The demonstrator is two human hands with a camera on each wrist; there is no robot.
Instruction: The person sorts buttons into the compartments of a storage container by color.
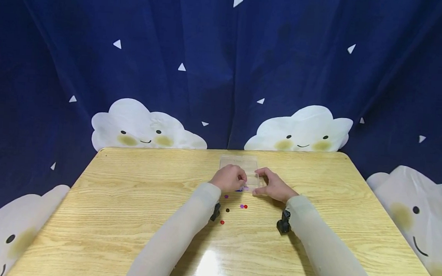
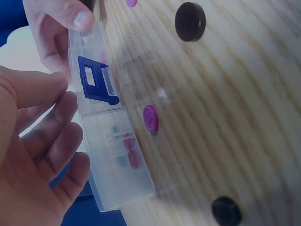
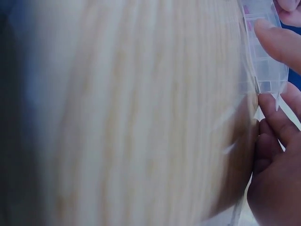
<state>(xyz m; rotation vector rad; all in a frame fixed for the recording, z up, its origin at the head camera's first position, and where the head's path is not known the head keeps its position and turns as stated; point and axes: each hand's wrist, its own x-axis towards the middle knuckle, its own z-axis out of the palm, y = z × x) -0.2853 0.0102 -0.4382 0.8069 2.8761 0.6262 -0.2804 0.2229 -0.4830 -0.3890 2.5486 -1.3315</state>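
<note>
A clear plastic box (image 1: 251, 183) with compartments lies on the table, its transparent lid (image 1: 238, 159) raised at the back. A blue latch (image 2: 96, 80) shows on its front, and small red pieces (image 2: 131, 153) sit inside. My left hand (image 1: 228, 178) hovers over the box with fingers bent; the index fingertip is hidden behind the thumb, so a small piece there cannot be ruled out. My right hand (image 1: 276, 188) grips the box's right end, thumb (image 3: 270, 35) against the front and fingers round the end and back.
Loose buttons lie in front of the box: a purple button (image 1: 226, 196), a dark button (image 1: 227, 210), a red button (image 1: 222, 222), and a lighter purple button (image 1: 241, 206) beside another red button (image 1: 245, 206). A blue curtain (image 1: 225, 70) hangs behind the wooden table (image 1: 125, 216).
</note>
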